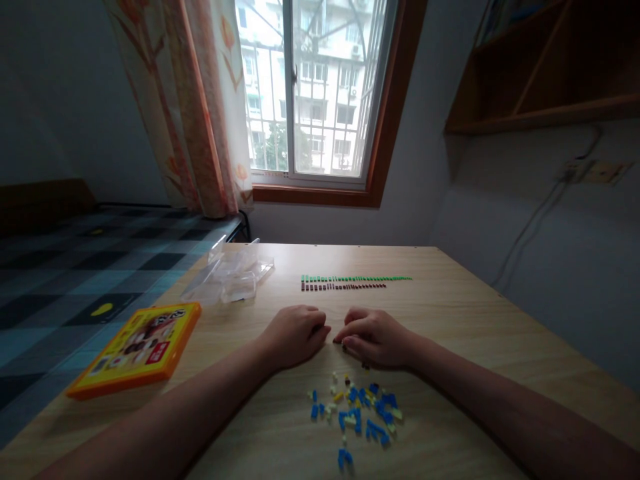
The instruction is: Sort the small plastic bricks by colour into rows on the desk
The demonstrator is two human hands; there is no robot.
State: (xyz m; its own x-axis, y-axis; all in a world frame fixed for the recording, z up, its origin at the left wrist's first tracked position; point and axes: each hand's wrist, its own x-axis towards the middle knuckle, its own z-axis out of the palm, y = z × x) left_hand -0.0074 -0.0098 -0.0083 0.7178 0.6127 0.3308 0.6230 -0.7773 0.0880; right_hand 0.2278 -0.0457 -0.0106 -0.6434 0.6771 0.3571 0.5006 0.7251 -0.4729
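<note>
Left hand [299,337]: loosely curled on the wooden table [270,430], no brick showing at its fingertips
Dark bricks [339,343]: on the table, at the right hand [376,339]; likely featherlight, stiff, smooth plastic, easily flicked away
Best hold: opposite side walls, thumb against forefinger
Brown row [343,287]: beyond the hands; a nudge would probably skew it
Right hand: fingers bent, nearly closed; pinching or merely touching, too small to tell
</note>
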